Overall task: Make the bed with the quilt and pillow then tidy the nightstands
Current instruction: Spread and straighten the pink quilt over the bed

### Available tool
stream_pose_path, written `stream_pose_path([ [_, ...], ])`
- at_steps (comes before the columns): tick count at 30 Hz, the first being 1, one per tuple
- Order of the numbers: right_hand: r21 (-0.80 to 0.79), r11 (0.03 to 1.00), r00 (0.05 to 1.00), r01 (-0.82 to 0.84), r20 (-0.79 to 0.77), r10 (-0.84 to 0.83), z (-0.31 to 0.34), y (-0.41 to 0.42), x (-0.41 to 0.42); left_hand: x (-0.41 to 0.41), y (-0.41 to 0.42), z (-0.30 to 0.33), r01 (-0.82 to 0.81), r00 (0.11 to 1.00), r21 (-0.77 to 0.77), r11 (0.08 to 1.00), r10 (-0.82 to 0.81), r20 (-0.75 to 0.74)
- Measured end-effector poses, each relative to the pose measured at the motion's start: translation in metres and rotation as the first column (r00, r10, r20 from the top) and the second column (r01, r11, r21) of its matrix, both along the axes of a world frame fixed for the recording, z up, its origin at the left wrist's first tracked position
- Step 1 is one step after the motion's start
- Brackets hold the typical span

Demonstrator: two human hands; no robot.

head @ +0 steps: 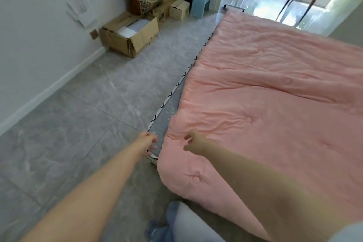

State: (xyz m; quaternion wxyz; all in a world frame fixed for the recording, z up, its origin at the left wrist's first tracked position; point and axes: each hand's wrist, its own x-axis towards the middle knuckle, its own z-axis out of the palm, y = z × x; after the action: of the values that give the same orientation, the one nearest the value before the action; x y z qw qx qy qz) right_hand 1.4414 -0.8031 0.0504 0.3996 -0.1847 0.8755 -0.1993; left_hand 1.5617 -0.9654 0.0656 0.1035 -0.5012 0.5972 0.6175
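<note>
Reaching forward, both hands hang loosely curled and empty; right hand (193, 142) hovers over the quilt (275, 104) edge, left hand (148, 141) beside it.

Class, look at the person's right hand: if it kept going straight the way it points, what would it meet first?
Most likely the pink quilt: the right hand reaches out just above its near corner, fingers loosely spread. Depth is uncertain.
</note>
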Motion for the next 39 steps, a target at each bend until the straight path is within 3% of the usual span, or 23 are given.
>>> stream_pose_path([
  [4,0.048,0.991,0.992,0.125,0.021,-0.126,-0.017,0.004,-0.029,-0.039,0.002,-0.008,0.157,0.987,0.058,0.986,-0.159,0.035],
  [8,0.059,0.963,0.963,0.264,0.038,-0.267,-0.022,-0.002,-0.055,-0.066,-0.008,-0.017,0.236,0.97,0.115,0.965,-0.241,0.027],
  [13,0.069,0.944,0.942,0.323,0.077,-0.328,-0.024,-0.008,-0.069,-0.095,-0.037,-0.015,0.267,0.961,0.1,0.959,-0.273,0.053],
  [19,0.003,0.835,0.831,0.55,0.099,-0.548,-0.019,-0.02,-0.089,-0.149,-0.074,-0.018,0.313,0.946,0.132,0.941,-0.321,0.049],
  [24,0.091,0.707,0.702,0.701,0.084,-0.707,-0.036,-0.042,-0.084,-0.19,-0.093,-0.051,0.396,0.913,0.233,0.888,-0.409,0.006],
  [27,0.179,0.593,0.587,0.785,0.093,-0.804,-0.052,-0.064,-0.071,-0.212,-0.115,-0.071,0.547,0.812,0.315,0.776,-0.583,0.026],
  [30,0.24,0.558,0.544,0.795,0.125,-0.829,-0.063,-0.092,-0.05,-0.224,-0.139,-0.084,0.67,0.696,0.335,0.662,-0.718,0.026],
  [36,0.184,0.549,0.539,0.815,0.108,-0.836,-0.078,-0.129,-0.016,-0.24,-0.158,-0.104,0.651,0.708,0.284,0.704,-0.698,0.107],
  [39,0.212,0.461,0.44,0.862,0.14,-0.887,-0.103,-0.134,0.008,-0.235,-0.145,-0.121,0.682,0.675,0.29,0.671,-0.73,0.102],
])
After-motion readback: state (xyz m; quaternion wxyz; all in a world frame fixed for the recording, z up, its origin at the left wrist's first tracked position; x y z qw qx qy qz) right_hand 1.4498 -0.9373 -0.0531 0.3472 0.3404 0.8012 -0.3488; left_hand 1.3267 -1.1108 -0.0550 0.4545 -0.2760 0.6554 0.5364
